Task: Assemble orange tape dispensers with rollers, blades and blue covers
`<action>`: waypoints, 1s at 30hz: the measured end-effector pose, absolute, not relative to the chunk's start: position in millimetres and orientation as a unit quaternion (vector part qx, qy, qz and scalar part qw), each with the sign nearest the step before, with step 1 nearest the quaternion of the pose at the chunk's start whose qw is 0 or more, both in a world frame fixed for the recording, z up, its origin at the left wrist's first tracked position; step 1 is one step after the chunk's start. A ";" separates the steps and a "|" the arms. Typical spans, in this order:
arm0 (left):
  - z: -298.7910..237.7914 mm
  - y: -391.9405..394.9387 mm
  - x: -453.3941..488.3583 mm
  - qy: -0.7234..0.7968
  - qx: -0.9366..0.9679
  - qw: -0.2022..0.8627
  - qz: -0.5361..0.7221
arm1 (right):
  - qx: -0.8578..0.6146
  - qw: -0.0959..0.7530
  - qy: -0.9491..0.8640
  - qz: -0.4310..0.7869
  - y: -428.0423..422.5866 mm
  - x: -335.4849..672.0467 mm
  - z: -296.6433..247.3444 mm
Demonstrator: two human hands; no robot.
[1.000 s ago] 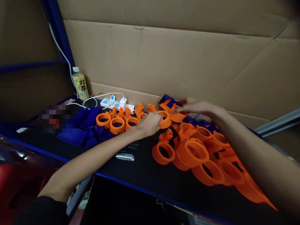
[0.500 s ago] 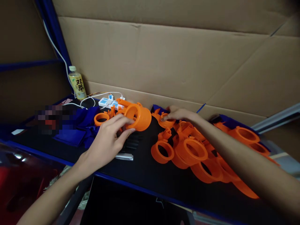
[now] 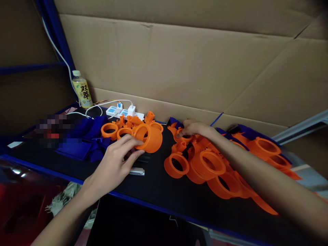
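My left hand (image 3: pixel 116 164) grips a wide orange plastic ring piece (image 3: pixel 150 137) by its rim, holding it just above the black table (image 3: pixel 159 191). My right hand (image 3: pixel 193 128) reaches farther back, fingers curled onto a small orange part (image 3: pixel 185 138) at the far end of a heap of orange rings (image 3: pixel 212 167). A row of orange rings (image 3: pixel 116 130) lies just behind my left hand.
A drink bottle (image 3: pixel 81 89) stands at the back left beside a white power strip (image 3: pixel 121 111) with cables. Blue fabric and a blue flat part (image 3: pixel 74 148) lie at left. A small grey metal piece (image 3: pixel 136 171) rests under my left hand. Cardboard walls enclose the table.
My left hand lifted the wide orange ring piece from the back, brought it toward me and lowered it slightly. My right hand stayed at the heap's far end, fingers curling onto a small part.
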State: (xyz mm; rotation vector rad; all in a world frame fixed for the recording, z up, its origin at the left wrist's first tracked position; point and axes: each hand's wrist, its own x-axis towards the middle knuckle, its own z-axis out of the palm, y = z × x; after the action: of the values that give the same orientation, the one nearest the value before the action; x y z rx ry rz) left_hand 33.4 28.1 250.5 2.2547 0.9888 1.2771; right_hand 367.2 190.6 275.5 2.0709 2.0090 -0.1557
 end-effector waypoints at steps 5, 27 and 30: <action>250.2 25.4 33.8 0.350 0.806 0.182 0.441 | 0.716 0.212 0.664 -0.030 180.9 355.5 284.5; 248.5 27.4 32.0 0.348 0.824 0.191 0.403 | 0.739 0.238 0.630 0.003 168.1 342.5 291.3; 249.0 26.9 31.2 0.354 0.826 0.193 0.394 | 0.741 0.219 0.634 0.007 170.6 343.9 294.9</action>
State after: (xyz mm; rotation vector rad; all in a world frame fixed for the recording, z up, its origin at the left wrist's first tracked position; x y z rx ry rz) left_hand 31.2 26.9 249.0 2.3184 0.9937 1.1044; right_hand 343.9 170.6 294.9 2.0517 1.7554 0.0197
